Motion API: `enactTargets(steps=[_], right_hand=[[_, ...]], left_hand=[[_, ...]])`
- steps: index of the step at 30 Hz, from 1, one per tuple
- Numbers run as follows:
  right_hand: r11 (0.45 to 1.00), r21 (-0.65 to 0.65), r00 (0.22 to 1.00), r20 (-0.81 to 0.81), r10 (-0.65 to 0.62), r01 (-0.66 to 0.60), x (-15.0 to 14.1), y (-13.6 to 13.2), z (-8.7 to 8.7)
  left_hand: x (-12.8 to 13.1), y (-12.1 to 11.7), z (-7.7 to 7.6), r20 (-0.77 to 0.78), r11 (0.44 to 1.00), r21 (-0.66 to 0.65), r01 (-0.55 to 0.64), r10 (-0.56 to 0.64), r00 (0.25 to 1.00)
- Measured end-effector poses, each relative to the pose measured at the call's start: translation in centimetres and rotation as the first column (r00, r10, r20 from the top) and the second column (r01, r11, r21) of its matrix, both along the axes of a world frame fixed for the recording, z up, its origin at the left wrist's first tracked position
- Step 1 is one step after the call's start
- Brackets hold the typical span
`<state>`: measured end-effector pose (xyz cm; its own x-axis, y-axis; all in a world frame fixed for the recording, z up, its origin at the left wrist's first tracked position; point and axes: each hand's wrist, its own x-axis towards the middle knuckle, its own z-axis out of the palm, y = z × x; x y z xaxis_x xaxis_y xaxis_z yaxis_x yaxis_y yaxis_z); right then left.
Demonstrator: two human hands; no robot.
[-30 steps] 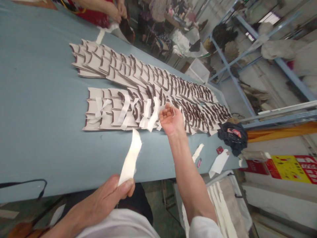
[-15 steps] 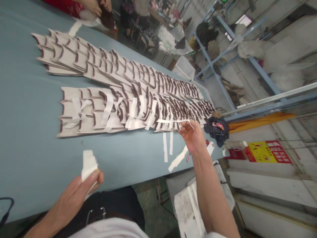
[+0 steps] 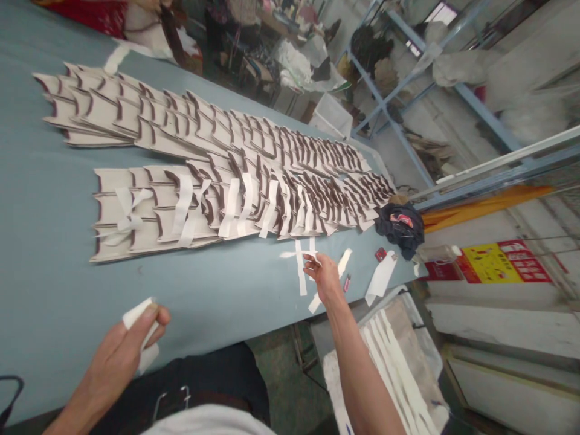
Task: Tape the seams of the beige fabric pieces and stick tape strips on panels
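Note:
My left hand (image 3: 120, 347) is closed round a folded bundle of white fabric strips (image 3: 137, 310), low over the table's near edge. To the right, my right hand (image 3: 325, 279) pinches one thin white strip (image 3: 289, 255) whose free end points left. Two more strips (image 3: 299, 275) hang down or lie just beside those fingertips. Beyond both hands run two long rows of overlapping beige fabric pieces with dark brown edges, a near row (image 3: 144, 241) and a far row (image 3: 102, 109). Several white strips (image 3: 183, 205) lie across the near row.
The blue-green table (image 3: 217, 296) also holds a small red item (image 3: 380, 254), a white piece (image 3: 381, 278) and a dark cloth bundle (image 3: 399, 226). More pale strips (image 3: 399, 374) lie on a surface below the right edge. Another person's red clothing (image 3: 99, 18) shows across the table.
My right hand has moved down and left from the near row with its strip, towards the table's front. My left hand has shifted left and slightly down, and its bundle is tilted differently.

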<state>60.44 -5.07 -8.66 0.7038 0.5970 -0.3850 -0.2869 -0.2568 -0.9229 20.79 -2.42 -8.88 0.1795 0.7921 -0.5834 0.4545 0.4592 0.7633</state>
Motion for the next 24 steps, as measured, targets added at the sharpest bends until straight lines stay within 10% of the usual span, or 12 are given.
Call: enactTargets(steps=[14, 24], right_hand=[[0.987, -0.16, 1.0, 0.008, -0.01, 0.011, 1.7, -2.6, -8.2], [0.8, -0.573, 0.98, -0.03, 0.194, -0.176, -1.5, -6.7, -14.0]], left_hand=[[1.8, -1.2, 0.2, -0.045, 0.989, 0.001, -0.148, 0.148, 0.988], [2.1, -0.8, -0.4, -0.057, 0.994, 0.032, -0.106, 0.108, 0.992]])
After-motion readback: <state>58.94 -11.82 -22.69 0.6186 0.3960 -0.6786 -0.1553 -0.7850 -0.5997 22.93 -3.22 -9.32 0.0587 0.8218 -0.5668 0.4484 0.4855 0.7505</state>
